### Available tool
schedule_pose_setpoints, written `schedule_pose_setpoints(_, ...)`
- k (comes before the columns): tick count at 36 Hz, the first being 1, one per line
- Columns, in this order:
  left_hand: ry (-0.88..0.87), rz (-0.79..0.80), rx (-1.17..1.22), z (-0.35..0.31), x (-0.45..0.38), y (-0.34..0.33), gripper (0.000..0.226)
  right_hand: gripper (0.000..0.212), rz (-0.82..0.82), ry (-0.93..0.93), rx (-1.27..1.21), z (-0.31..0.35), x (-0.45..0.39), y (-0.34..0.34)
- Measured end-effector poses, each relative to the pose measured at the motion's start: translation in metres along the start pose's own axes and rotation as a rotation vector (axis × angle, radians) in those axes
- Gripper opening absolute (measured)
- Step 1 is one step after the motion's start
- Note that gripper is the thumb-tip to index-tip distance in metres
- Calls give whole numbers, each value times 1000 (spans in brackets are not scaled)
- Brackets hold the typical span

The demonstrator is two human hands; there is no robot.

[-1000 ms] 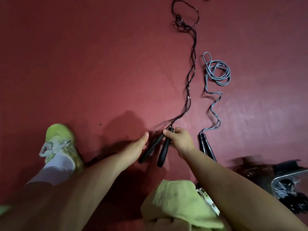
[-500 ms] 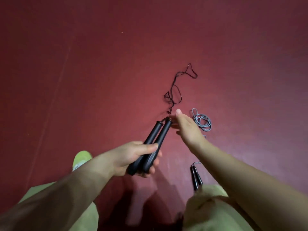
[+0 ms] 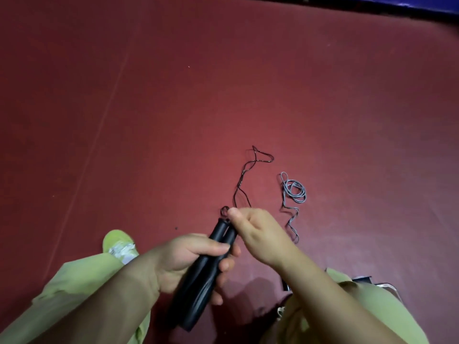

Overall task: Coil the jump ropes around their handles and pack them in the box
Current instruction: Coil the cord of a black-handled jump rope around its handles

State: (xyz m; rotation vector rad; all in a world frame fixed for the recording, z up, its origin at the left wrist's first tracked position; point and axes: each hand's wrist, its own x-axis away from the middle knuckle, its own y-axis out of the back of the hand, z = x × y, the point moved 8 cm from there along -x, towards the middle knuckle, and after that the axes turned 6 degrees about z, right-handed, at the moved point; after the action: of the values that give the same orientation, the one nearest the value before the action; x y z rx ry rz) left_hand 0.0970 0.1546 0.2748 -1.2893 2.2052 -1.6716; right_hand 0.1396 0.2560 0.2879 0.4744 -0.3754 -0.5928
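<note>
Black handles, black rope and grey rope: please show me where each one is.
black handles (image 3: pixel 198 276), head view, middle of the pair
black rope (image 3: pixel 239 187), head view, strand on the floor
grey rope (image 3: pixel 295 192), head view, the coiled part

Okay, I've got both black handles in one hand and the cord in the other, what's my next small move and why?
Probably swing the right hand over the handles to lay a first wrap. The left hand holds both handles together, the right pinches the black cord at their tips, and the rest lies loose on the floor, uncoiled.
</note>
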Motion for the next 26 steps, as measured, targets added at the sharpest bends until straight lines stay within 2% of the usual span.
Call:
schedule_pose_setpoints(4, -74, 12, 2, 2, 2, 5, 29, 67, 23, -38, -156, -12, 0, -15)
schedule_pose_setpoints(7, -191, 47, 61, -12, 1, 11, 27, 70, 118, -98, -254, -29, -6, -23)
schedule_pose_setpoints(11, -351, 260, 42, -51, 3, 15, 20, 64, 187, -66, -251, -34, -18, -27)
schedule_pose_setpoints(13, -414, 169, 19, -69, 4, 30, 34, 69, 228, -40, -198, -32, -23, -32)
schedule_pose_setpoints(16, -443, -151, -73, -81, 10, 62, 72, 86, 303, -25, -85, -26, -28, -31)
schedule_pose_setpoints(17, -425, -248, -135, -83, 10, 72, 78, 88, 333, -26, -70, -26, -31, -30)
schedule_pose_setpoints(22, -243, -591, -523, -76, 4, 99, 62, 69, 399, 13, 35, -7, -35, -12)
schedule_pose_setpoints(24, -158, -598, -635, -70, -5, 101, 49, 48, 396, 39, 138, -3, -36, -6)
schedule_pose_setpoints(26, -52, -555, -651, -58, -16, 104, 38, 29, 389, 34, 150, -6, -37, 1)
